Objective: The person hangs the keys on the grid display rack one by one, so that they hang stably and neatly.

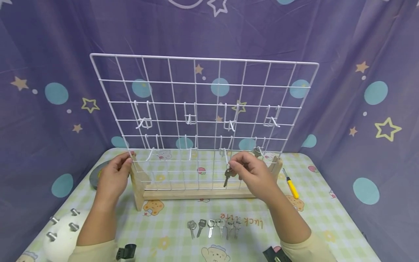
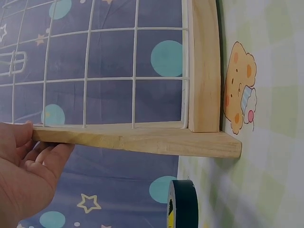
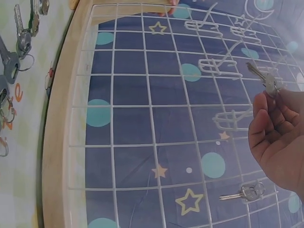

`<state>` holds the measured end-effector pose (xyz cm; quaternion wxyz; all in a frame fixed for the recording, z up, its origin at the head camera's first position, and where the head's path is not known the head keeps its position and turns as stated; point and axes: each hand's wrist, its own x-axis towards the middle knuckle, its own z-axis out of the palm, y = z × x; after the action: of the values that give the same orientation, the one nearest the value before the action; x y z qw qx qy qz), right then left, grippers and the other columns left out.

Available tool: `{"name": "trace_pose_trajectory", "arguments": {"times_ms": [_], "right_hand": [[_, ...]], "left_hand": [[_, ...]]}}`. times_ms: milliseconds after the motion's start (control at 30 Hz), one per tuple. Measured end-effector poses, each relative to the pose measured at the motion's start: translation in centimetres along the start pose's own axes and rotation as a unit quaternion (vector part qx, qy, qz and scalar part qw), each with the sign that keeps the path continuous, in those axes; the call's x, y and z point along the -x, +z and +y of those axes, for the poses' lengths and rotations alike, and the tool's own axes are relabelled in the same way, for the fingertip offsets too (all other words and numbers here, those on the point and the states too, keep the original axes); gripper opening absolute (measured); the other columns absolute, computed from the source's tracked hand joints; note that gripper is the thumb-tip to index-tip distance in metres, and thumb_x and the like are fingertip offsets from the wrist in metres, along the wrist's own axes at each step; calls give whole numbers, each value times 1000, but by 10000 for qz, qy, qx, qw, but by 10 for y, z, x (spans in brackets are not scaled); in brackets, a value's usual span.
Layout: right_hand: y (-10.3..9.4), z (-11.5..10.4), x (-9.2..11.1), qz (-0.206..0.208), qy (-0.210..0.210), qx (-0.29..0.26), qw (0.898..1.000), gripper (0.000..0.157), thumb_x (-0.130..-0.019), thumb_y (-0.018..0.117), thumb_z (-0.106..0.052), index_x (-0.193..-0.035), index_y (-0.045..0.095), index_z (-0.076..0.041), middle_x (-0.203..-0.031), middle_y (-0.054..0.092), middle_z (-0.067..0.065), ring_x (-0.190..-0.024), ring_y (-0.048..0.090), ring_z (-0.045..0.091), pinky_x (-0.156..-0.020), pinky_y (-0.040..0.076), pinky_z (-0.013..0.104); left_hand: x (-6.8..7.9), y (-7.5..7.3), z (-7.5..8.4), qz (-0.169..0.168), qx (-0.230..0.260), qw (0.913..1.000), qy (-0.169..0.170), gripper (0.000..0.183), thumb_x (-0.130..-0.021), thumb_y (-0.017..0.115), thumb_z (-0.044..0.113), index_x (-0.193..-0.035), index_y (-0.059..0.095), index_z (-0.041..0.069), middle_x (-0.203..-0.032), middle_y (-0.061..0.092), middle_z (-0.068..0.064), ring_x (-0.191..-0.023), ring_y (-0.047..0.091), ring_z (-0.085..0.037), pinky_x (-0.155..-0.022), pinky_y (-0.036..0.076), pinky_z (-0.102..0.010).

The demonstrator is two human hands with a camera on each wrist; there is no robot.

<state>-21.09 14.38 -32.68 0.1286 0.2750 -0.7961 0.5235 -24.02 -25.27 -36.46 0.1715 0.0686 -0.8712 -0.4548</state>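
A white wire grid panel (image 1: 208, 106) stands upright in a wooden base (image 1: 196, 194), with two rows of white hooks on it. My left hand (image 1: 112, 176) grips the left wooden end piece (image 2: 118, 141) between thumb and fingers. In my right hand (image 1: 255, 176) a key (image 1: 226, 177) is pinched near its head, blade pointing down, just under a lower-row hook (image 1: 225, 154). The right wrist view shows the held key (image 3: 270, 84) closer. Another key (image 3: 249, 192) hangs at the lower right hook. Several loose keys (image 1: 211, 227) lie in a row before the base.
A screwdriver (image 1: 292, 187) with a yellow handle lies right of the base. Behind my left hand is a dark round roll (image 1: 95, 175). A white rounded object (image 1: 62, 240) with metal pegs stands front left. A purple curtain surrounds the table.
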Motion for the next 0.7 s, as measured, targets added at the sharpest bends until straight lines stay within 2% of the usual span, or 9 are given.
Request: {"name": "trace_pose_trajectory", "arguments": {"times_ms": [267,500,700], "right_hand": [[1,8,-1,70,287,240,9993,11,-99,61,-24,-100,65,-13,-87,67,0,-76,63,13,-63,53,26],[3,14,-6,182,357,648,9971,12,-98,62,-33,-102,65,-22,-88,66,-7,-76,62,12,-62,51,26],[5,20,-12,386,452,788,9951,17,-98,61,-36,-103,66,-21,-85,64,-5,-76,59,13,-64,51,25]], "left_hand": [[0,1,-1,-17,167,9998,49,48,-103,44,44,-143,52,18,-139,58,-8,-103,51,8,-78,43,-5],[-1,1,-2,-4,201,9998,35,49,-103,43,44,-143,52,17,-139,58,-8,-103,50,8,-79,43,-4],[-2,2,-4,25,215,9997,57,47,-103,45,42,-143,53,17,-140,58,-8,-103,51,10,-79,43,-3]]}}
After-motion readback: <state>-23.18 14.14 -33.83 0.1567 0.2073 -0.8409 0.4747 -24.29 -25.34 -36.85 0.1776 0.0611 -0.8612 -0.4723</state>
